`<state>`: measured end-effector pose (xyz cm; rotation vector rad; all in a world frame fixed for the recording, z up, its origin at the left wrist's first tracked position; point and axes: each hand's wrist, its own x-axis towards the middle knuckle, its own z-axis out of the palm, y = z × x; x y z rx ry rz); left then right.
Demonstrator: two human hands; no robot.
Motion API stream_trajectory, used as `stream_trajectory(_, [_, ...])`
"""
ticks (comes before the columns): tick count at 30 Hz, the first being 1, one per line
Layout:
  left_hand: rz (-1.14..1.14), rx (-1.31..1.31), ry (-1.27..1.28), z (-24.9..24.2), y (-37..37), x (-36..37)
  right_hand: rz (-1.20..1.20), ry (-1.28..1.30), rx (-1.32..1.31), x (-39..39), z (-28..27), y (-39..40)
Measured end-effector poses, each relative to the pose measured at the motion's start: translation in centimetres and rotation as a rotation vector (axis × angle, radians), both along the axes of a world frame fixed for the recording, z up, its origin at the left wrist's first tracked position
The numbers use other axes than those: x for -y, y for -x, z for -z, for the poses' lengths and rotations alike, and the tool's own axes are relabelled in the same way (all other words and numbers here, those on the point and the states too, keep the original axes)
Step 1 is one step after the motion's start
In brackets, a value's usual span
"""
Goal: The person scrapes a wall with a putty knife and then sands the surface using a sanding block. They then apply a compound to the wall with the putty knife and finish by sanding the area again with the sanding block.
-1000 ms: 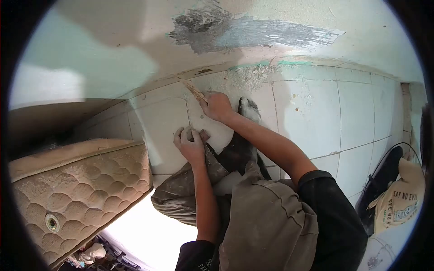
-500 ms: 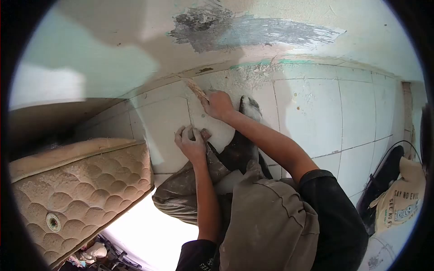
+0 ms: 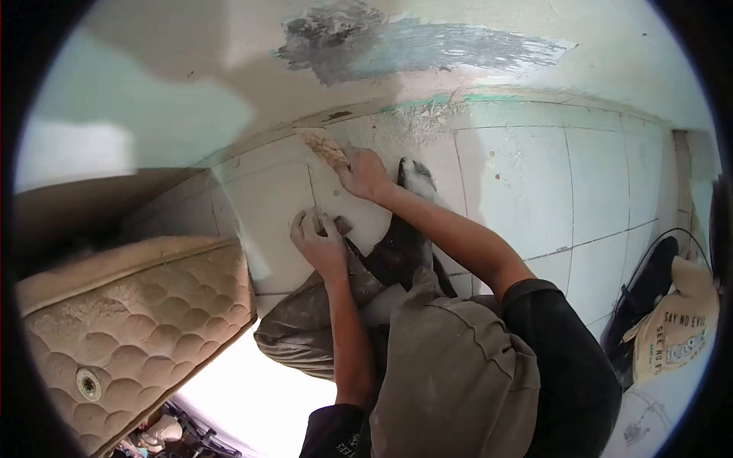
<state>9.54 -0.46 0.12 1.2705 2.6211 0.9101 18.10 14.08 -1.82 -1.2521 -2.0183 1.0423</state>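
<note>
My right hand (image 3: 365, 174) is closed around a flat scraper (image 3: 323, 146) with a tan, crusted face. The scraper's broad side faces up, and its far end lies over the floor tiles by the foot of the wall. Nearer to me, my left hand (image 3: 318, 243) has its fingers curled inward, close above my bent knee; I cannot tell what it holds. A small dark brown piece (image 3: 342, 225) shows right beside its fingers. Right of my right hand, my dusty black shoe (image 3: 417, 177) rests on the white tiled floor (image 3: 527, 179).
Grey patching (image 3: 458, 46) marks the wall (image 3: 183, 114) ahead. Loose crumbs (image 3: 427, 118) lie along the wall's base. A quilted mattress (image 3: 145, 320) stands at the left. On the right are a dark bag (image 3: 641, 290) and a beige printed cloth (image 3: 672, 336).
The scraper has turned in my right hand, from nearly edge-on to showing its broad face. My left hand has barely moved. The whole view has shifted slightly.
</note>
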Motion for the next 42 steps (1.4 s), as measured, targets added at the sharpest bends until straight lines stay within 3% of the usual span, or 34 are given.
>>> stream_trajectory(2, [-0.001,-0.012,-0.057,-1.4,-1.3,-2.1,-0.002,-0.010,-0.101,-0.6,-0.9,-1.1])
stream_trajectory(4, [0.068,0.003,-0.152,-3.3,-2.0,-3.2,0.077,0.336,-0.426,0.3,-3.4,-2.4])
stream_trajectory(5, [0.063,-0.001,-0.140,-4.0,-1.7,-3.8,0.074,0.349,-0.429,0.5,-4.4,-2.8])
stream_trajectory(8, [0.009,0.192,-0.352,-6.0,-0.9,-8.3,-0.006,0.298,-0.342,-0.2,-7.3,-4.2])
stream_trajectory(10, [0.037,0.646,-0.417,-8.0,0.2,-10.1,0.030,0.229,-0.396,-0.1,-9.0,-4.1])
stream_trajectory(13, [0.094,0.584,-0.204,-10.4,0.2,-10.9,0.048,0.064,-0.403,0.0,-11.4,-4.4])
stream_trajectory(16, [0.034,0.664,-0.226,-11.5,-2.3,-10.4,0.187,-0.013,-0.611,0.7,-11.9,-4.2])
stream_trajectory(20, [0.091,0.758,-0.293,-9.5,-3.9,-9.0,0.313,-0.185,-0.552,1.7,-11.7,-3.8])
stream_trajectory(22, [0.383,0.376,-0.243,-7.9,-3.9,-8.0,0.327,-0.128,-0.520,1.1,-11.9,-3.4])
stream_trajectory(23, [0.387,0.382,-0.252,-6.9,-3.6,-7.3,0.327,-0.138,-0.514,1.0,-12.2,-3.7])
stream_trajectory(25, [0.524,-0.097,-0.100,-5.1,-1.9,-5.0,0.350,-0.175,-0.526,0.3,-13.1,-4.7])
stream_trajectory(27, [0.519,-0.214,0.002,-3.9,0.1,-2.5,0.321,-0.320,-0.538,-0.9,-15.1,-6.9])
stream_trajectory(29, [0.557,-0.220,0.018,-5.2,2.1,-0.8,0.247,-0.460,-0.572,-1.8,-17.6,-8.1])
stream_trajectory(31, [0.591,-0.225,0.023,-5.2,3.5,0.2,0.234,-0.647,-0.194,-2.7,-20.0,-8.4])
stream_trajectory(32, [0.608,-0.212,0.082,-4.3,4.0,0.6,0.187,-0.690,-0.194,-3.7,-20.6,-7.4])
stream_trajectory(34, [0.579,-0.178,0.115,-2.4,4.8,0.8,0.076,-0.651,0.206,-5.4,-20.4,-5.0])
stream_trajectory(37, [0.593,-0.162,0.127,-1.0,4.6,0.5,-0.003,-0.717,0.215,-4.4,-22.3,-4.7])
stream_trajectory(39, [0.640,-0.134,0.271,-1.1,4.7,0.6,-0.031,-0.752,0.154,-2.3,-23.7,-5.5])
stream_trajectory(42, [0.631,-0.133,0.233,-0.5,4.7,0.8,-0.068,-0.770,0.241,-1.7,-24.5,-4.9])
